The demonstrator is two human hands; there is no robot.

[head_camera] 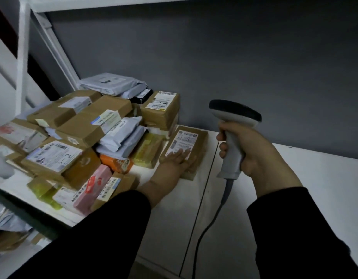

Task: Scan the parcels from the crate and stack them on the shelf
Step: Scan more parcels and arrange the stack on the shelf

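The left grip [179, 158] is laid flat on a brown box [191, 140], with the fingers straight and spread over the near end of its white label [184, 141]; nothing is clasped. The box lies on the white shelf [264, 198], just right of the parcel pile [79, 127], and seems to be stacked on a paler flat parcel [189, 175] whose edge shows beneath it.

The right grip [252, 152] is closed round the handle of a grey scanner [234, 121], which is held upright above the shelf, to the right of the box and apart from it. The scanner's dark head is pointed left. A dark cable [212, 216] is seen hanging from the handle's base and running down to the lower edge of the view.

Brown cartons, grey mailer bags [121, 135], an orange packet [117, 164], a pink parcel [95, 184] and yellow packets [148, 151] are heaped in the pile on the left part of the shelf. A taller carton [161, 109] with a label on top stands at the back, near the grey wall [214, 57]. Both forearms are covered by black sleeves [105, 234]. A dark green edge [23, 215] crosses the lower left, with more parcels dimly seen below it; whether it is the crate cannot be told.
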